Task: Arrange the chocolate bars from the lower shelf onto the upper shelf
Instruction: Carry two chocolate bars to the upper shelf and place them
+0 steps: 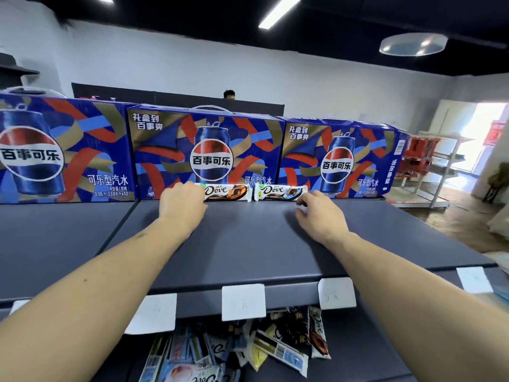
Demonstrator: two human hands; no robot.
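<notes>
Two white Dove chocolate bars stand on edge at the back of the dark upper shelf (248, 244), leaning against the Pepsi boxes. My left hand (183, 204) grips the left end of the orange-accented bar (228, 192). Beside it, my right hand (319, 213) has its fingertips pinching the right end of the blue-accented bar (281, 192). A loose pile of several Dove bars (242, 351) lies on the lower shelf below, partly hidden by the upper shelf's front edge.
Three blue Pepsi gift boxes (206, 150) line the back of the upper shelf. White price tags (243, 301) hang from its front edge. A person's head shows behind the boxes. Another shelving rack (429, 166) stands at far right.
</notes>
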